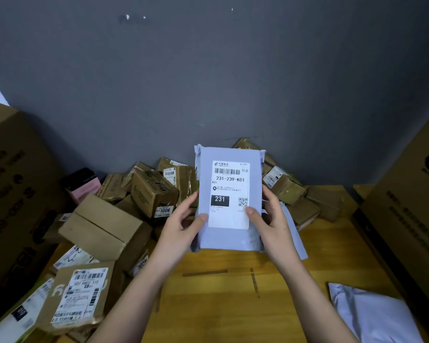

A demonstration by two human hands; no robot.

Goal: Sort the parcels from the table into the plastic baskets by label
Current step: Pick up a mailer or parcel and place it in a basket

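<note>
**Grey mailer held up so its label can be read**

At the centre of the frame, two bare hands hold a flat grey mailer (229, 199) upright above a wooden desk (233, 300), its face turned toward the camera. The left hand (181, 227) grips the lower left edge, thumb on the front and fingers (192, 200) curled behind. The right hand (270, 216) grips the lower right edge the same way, its thumb resting on a corner of the white label (229, 194). Both hands sit low on the mailer, most likely to keep the print uncovered: a barcode, the code 231-239-K01 and a black box reading 231 are all legible. This looks like the reading step, before a basket is chosen.

No plastic basket shows anywhere in the frame, so where this mailer belongs cannot be told.

Behind and left of the hands, a heap of brown boxes (124, 214) lies piled against a dark grey wall (208, 70), several tilted with labels facing different ways, so each will probably need turning like this one. Another box (81, 293) at lower left lies label up. A second grey mailer (372, 315) lies flat at lower right. Large cartons (15, 194) stand at the left and right edges.
</note>
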